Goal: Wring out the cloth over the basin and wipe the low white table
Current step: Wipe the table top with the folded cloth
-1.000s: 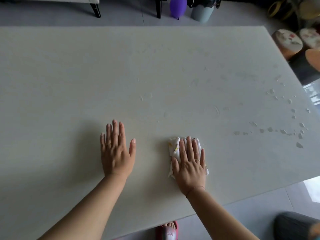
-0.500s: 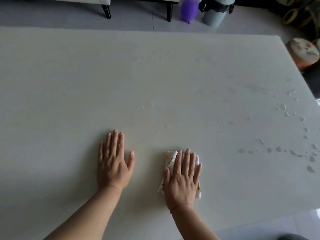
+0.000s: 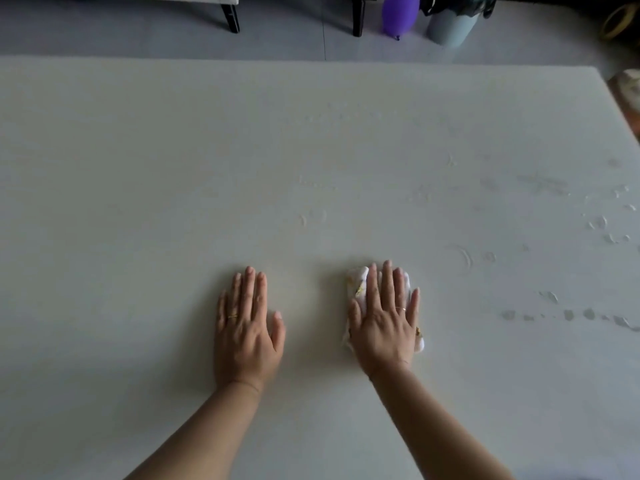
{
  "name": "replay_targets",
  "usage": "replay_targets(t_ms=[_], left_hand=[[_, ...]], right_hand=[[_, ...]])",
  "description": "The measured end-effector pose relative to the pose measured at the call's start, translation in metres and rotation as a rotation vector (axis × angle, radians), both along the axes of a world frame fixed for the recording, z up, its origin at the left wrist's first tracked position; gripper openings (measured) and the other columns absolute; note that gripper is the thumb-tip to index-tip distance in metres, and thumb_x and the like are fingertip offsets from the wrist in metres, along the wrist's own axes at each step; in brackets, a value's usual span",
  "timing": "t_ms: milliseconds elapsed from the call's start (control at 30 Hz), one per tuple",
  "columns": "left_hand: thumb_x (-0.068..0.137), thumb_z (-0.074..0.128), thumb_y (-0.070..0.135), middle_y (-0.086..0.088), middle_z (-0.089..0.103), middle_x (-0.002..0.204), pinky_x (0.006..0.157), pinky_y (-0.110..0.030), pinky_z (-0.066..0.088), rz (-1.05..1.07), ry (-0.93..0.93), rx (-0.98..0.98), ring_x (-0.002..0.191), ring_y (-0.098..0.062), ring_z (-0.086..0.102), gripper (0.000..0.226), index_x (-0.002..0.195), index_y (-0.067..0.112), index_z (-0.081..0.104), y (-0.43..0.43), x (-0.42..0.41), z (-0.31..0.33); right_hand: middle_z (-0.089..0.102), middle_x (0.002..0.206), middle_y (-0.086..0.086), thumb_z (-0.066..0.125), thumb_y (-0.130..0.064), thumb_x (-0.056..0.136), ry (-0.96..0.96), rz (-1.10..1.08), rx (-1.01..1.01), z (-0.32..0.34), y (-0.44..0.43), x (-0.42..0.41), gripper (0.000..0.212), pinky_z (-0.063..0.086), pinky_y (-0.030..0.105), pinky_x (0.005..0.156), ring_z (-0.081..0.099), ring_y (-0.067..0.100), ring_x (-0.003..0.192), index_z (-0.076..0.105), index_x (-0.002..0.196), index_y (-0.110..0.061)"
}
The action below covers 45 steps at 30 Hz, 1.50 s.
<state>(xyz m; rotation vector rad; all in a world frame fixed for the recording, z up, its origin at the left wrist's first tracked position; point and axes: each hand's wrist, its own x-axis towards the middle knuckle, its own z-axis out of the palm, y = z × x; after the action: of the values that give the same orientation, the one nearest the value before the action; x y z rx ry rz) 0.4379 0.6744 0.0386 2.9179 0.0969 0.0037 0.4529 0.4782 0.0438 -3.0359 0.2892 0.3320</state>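
Dim, flat daylight, brighter toward the right. Soft shadow thrown left of the left hand (image 3: pixel 246 327) onto the table (image 3: pixel 138 202). Faint sheen off the water drops (image 3: pixel 588 315). Wide-angle bowing at the edges; slightly soft throughout.

Cloth (image 3: pixel 358 289) lies on table (image 3: pixel 138 202), droplets (image 3: pixel 568 313) to its right.

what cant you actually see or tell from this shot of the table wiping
- Most of the cloth: head view, covered by the flat right hand.
- Basin: nowhere in frame.
- Table near and side edges: cut off by the frame.
- Grey bin and purple balloon: tops cropped at the upper edge.
- Left hand palm: pressed to the table, underside hidden.
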Motion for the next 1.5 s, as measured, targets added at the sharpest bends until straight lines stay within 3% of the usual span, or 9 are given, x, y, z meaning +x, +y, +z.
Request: replay_targets(t_ms=[100, 267, 367, 467, 600, 867, 1133, 1367, 1500], left_hand=[[0.085, 0.035, 0.032, -0.015, 0.036, 0.151, 0.112, -0.044, 0.023, 0.000, 0.012, 0.005, 0.139, -0.028, 0.033, 0.063, 0.142, 0.005, 0.040, 0.001, 0.000, 0.000], [0.082, 0.035, 0.029, -0.016, 0.038, 0.148, 0.112, -0.045, 0.023, -0.002, 0.039, 0.004, 0.137, -0.029, 0.036, 0.064, 0.139, 0.002, 0.043, 0.000, 0.002, 0.004], [0.084, 0.036, 0.031, -0.013, 0.035, 0.151, 0.114, -0.043, 0.020, 0.005, 0.049, -0.017, 0.140, -0.027, 0.033, 0.064, 0.142, 0.005, 0.041, 0.001, 0.001, 0.005], [0.084, 0.036, 0.031, -0.012, 0.033, 0.152, 0.115, -0.043, 0.019, 0.002, 0.061, -0.019, 0.141, -0.026, 0.031, 0.064, 0.143, 0.006, 0.039, 0.000, 0.001, 0.005], [0.086, 0.034, 0.032, -0.012, 0.033, 0.152, 0.114, -0.044, 0.021, -0.008, 0.074, -0.019, 0.141, -0.027, 0.030, 0.063, 0.143, 0.006, 0.039, 0.001, 0.001, 0.004], [0.086, 0.034, 0.028, -0.015, 0.038, 0.149, 0.112, -0.046, 0.023, -0.023, 0.070, -0.009, 0.139, -0.030, 0.034, 0.060, 0.140, 0.003, 0.043, 0.002, 0.001, 0.007], [0.081, 0.038, 0.022, -0.015, 0.034, 0.151, 0.114, -0.045, 0.021, -0.014, 0.077, -0.052, 0.141, -0.029, 0.030, 0.064, 0.142, 0.004, 0.039, 0.002, 0.000, 0.009], [0.083, 0.036, 0.024, -0.015, 0.038, 0.149, 0.113, -0.046, 0.024, -0.006, 0.103, -0.058, 0.139, -0.030, 0.035, 0.062, 0.141, 0.002, 0.041, 0.002, 0.000, 0.007], [0.081, 0.038, 0.024, -0.015, 0.034, 0.151, 0.114, -0.046, 0.023, -0.023, 0.095, -0.058, 0.141, -0.029, 0.031, 0.065, 0.143, 0.002, 0.038, 0.003, 0.000, 0.006]], right_hand=[[0.001, 0.158, 0.010, 0.008, -0.051, 0.087, -0.016, -0.091, 0.070, 0.003, 0.047, -0.001, 0.071, -0.009, 0.046, 0.115, -0.013, 0.027, 0.143, 0.008, 0.149, -0.016], [0.026, 0.153, 0.010, 0.028, -0.050, 0.094, -0.033, 0.371, 0.129, 0.010, 0.063, -0.009, 0.063, 0.015, 0.048, 0.111, 0.020, 0.029, 0.142, 0.034, 0.144, -0.014], [0.013, 0.155, 0.004, 0.025, -0.049, 0.094, -0.062, 0.457, 0.109, 0.005, 0.021, 0.011, 0.061, 0.010, 0.044, 0.119, 0.012, 0.024, 0.145, 0.026, 0.147, -0.019], [-0.011, 0.156, -0.001, 0.012, -0.049, 0.095, -0.026, 0.091, 0.033, 0.000, -0.001, 0.038, 0.062, -0.011, 0.036, 0.117, -0.018, 0.014, 0.142, 0.001, 0.149, -0.022], [-0.006, 0.159, 0.007, 0.023, -0.044, 0.097, -0.056, -0.168, 0.058, -0.003, 0.042, 0.046, 0.063, -0.015, 0.040, 0.115, -0.014, 0.023, 0.145, 0.002, 0.150, -0.017], [0.011, 0.157, 0.004, 0.025, -0.043, 0.096, -0.084, 0.482, 0.152, 0.002, 0.057, 0.055, 0.059, 0.001, 0.042, 0.119, 0.003, 0.025, 0.146, 0.018, 0.149, -0.018], [-0.004, 0.159, 0.008, 0.023, -0.039, 0.096, -0.093, -0.252, 0.080, -0.005, 0.054, 0.101, 0.062, -0.012, 0.042, 0.116, -0.010, 0.023, 0.146, 0.003, 0.150, -0.016], [-0.001, 0.159, 0.004, 0.025, -0.041, 0.097, -0.081, 0.393, 0.184, -0.003, 0.101, 0.096, 0.060, -0.020, 0.034, 0.113, -0.016, 0.017, 0.143, 0.006, 0.150, -0.019], [0.002, 0.159, 0.005, 0.025, -0.039, 0.099, -0.108, 0.178, 0.131, -0.001, 0.035, 0.131, 0.057, -0.007, 0.037, 0.118, -0.004, 0.020, 0.146, 0.010, 0.150, -0.020]])
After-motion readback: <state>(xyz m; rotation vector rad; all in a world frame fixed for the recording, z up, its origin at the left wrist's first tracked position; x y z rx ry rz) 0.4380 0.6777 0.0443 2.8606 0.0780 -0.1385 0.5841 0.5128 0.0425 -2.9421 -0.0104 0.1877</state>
